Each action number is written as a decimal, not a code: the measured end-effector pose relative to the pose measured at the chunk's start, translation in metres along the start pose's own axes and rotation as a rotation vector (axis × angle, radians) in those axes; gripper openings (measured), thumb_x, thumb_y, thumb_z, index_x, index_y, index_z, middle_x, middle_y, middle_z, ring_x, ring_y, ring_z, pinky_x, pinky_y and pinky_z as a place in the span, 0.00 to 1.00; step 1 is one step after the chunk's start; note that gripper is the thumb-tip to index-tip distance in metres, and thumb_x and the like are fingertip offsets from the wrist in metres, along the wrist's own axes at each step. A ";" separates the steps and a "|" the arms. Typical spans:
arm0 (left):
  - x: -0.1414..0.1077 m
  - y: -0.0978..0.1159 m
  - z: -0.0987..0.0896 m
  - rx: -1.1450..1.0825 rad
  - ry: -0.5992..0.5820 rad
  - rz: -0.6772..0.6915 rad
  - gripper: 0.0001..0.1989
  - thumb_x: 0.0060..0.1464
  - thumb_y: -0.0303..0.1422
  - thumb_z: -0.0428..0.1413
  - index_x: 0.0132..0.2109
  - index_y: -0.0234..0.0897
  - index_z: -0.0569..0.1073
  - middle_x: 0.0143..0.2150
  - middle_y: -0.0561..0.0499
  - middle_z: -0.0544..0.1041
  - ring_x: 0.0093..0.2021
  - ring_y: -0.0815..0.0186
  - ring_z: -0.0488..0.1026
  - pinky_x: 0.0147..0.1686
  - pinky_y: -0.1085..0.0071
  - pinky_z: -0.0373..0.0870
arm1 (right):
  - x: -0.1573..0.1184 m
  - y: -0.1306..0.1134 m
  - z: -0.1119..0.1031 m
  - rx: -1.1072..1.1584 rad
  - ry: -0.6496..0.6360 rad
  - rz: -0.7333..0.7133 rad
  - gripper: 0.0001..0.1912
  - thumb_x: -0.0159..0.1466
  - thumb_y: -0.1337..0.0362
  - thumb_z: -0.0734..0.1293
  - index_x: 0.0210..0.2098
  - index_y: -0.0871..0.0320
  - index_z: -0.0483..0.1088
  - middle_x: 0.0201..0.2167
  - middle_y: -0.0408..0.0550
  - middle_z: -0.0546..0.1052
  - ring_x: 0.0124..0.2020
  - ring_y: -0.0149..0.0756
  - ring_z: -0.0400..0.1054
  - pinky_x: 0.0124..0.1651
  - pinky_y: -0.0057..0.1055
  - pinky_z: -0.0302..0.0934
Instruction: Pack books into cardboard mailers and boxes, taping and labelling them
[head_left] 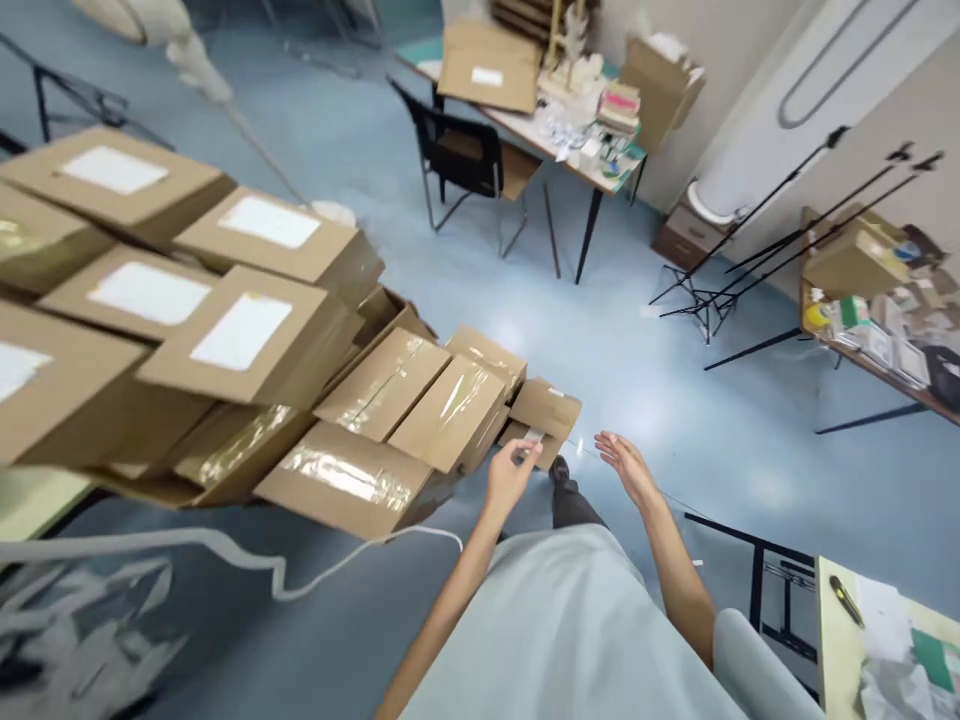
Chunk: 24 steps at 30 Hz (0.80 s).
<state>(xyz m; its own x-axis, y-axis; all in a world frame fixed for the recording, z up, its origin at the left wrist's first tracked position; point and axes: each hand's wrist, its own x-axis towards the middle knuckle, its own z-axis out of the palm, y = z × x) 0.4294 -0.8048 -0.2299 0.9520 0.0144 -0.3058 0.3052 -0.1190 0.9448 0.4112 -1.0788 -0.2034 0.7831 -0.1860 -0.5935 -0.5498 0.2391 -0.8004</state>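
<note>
My left hand [511,474] is in front of the small cardboard boxes [546,408] at the end of the stack, with thumb and fingertips pressed together on something I cannot make out. A small pale patch shows by its fingertips. To the right, my right hand [624,462] hangs over the floor with its fingers stretched out, holding nothing. Taped cardboard boxes [448,412] lie just left of my left hand. A thin light line runs between the hands and on to the right; what it is cannot be told.
Large cartons with white labels [241,332] are piled at the left. A white cable [279,575] crosses the lower left. A black chair [469,155] and cluttered desk [555,125] stand ahead. A table edge with a cutter [846,600] is at lower right.
</note>
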 end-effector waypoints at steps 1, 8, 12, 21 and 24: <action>-0.004 0.010 0.001 -0.013 -0.014 0.026 0.23 0.58 0.58 0.62 0.37 0.42 0.79 0.52 0.36 0.88 0.54 0.47 0.86 0.59 0.51 0.79 | -0.011 -0.008 -0.002 0.011 0.016 -0.031 0.41 0.49 0.28 0.83 0.50 0.52 0.85 0.63 0.62 0.84 0.69 0.61 0.76 0.75 0.58 0.63; 0.010 0.085 0.052 -0.136 -0.049 0.161 0.29 0.56 0.64 0.67 0.32 0.42 0.74 0.48 0.39 0.88 0.52 0.49 0.85 0.55 0.57 0.80 | -0.024 -0.064 -0.051 0.053 0.060 -0.240 0.43 0.52 0.25 0.81 0.50 0.53 0.86 0.61 0.63 0.85 0.65 0.62 0.79 0.72 0.58 0.65; 0.040 0.125 0.105 -0.137 0.022 0.179 0.32 0.53 0.67 0.67 0.30 0.42 0.73 0.45 0.41 0.88 0.51 0.50 0.84 0.55 0.59 0.80 | 0.007 -0.106 -0.095 0.037 0.053 -0.304 0.43 0.51 0.24 0.81 0.49 0.53 0.86 0.58 0.63 0.87 0.62 0.61 0.80 0.70 0.58 0.67; 0.114 0.209 0.241 -0.142 0.220 0.099 0.37 0.45 0.72 0.68 0.32 0.41 0.75 0.51 0.38 0.88 0.62 0.43 0.82 0.66 0.51 0.75 | 0.072 -0.197 -0.187 0.053 -0.056 -0.326 0.41 0.58 0.24 0.77 0.51 0.52 0.85 0.57 0.61 0.87 0.60 0.58 0.81 0.67 0.54 0.69; 0.141 0.232 0.272 -0.153 0.214 0.130 0.35 0.48 0.70 0.69 0.35 0.41 0.77 0.52 0.37 0.88 0.62 0.44 0.82 0.68 0.49 0.75 | 0.107 -0.228 -0.204 0.079 -0.053 -0.321 0.41 0.56 0.24 0.78 0.49 0.52 0.85 0.56 0.61 0.87 0.59 0.58 0.81 0.67 0.54 0.69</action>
<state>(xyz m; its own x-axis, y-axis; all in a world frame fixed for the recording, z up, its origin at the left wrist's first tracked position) 0.6289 -1.1009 -0.0856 0.9616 0.2197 -0.1645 0.1646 0.0177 0.9862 0.5613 -1.3480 -0.1022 0.9279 -0.2142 -0.3052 -0.2501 0.2498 -0.9354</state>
